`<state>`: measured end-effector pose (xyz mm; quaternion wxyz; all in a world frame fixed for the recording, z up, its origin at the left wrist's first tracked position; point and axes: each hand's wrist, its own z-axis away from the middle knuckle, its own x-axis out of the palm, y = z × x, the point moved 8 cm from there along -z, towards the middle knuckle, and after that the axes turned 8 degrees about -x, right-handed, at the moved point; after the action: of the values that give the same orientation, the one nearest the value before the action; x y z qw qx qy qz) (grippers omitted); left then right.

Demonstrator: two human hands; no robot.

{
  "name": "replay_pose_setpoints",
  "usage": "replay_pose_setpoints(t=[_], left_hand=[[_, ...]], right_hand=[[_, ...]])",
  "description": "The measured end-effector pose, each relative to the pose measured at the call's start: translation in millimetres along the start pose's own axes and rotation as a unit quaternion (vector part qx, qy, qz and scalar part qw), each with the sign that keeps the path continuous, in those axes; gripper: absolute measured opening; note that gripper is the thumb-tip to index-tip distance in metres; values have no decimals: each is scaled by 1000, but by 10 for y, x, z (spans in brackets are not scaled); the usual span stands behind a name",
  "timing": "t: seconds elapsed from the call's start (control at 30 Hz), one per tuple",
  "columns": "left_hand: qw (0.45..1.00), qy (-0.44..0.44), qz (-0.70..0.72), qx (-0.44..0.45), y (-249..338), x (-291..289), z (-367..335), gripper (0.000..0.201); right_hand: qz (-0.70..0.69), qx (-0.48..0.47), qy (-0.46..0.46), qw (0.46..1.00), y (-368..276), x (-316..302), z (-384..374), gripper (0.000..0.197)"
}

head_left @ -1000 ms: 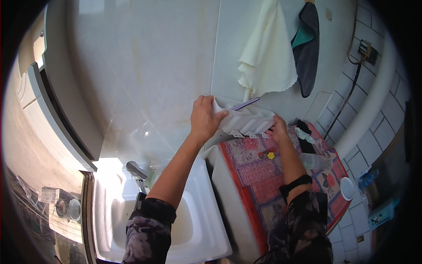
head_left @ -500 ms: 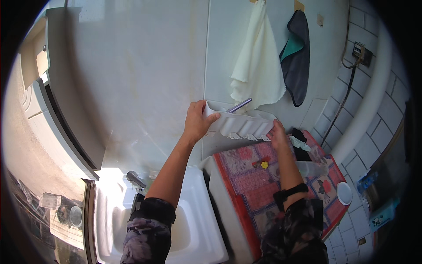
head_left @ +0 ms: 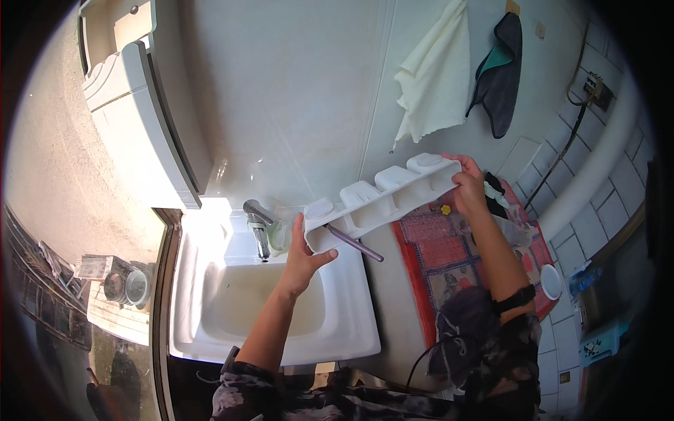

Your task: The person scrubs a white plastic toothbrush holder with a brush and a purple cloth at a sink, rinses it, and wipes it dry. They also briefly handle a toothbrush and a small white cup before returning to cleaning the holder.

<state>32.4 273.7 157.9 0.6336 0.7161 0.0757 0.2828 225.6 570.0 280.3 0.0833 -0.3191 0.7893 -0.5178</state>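
Keep the white compartmented holder braced between both hands, one end held in the left grip near the sink, the opposite end clasped in the right grip near the red cloth-covered bench. Turn slowly and share the load evenly, probably the best way to avoid twisting the thin-looking walls. Watch the purple stick jutting out just right of the left grip, tilting gently to avoid letting it slide free.

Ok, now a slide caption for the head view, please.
Left hand and right hand hold a white rack near the sink.
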Motion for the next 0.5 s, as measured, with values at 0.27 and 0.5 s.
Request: replay_pose_setpoints(t=[0.27,0.5], left_hand=[[901,-152,388,-119,-363,-76,1015,76],[932,-55,330,-140,-600,-433,1367,74]], right_hand=[[-65,32,-71,995,-65,524,622,37],[34,57,-172,983,86,953,891,34]])
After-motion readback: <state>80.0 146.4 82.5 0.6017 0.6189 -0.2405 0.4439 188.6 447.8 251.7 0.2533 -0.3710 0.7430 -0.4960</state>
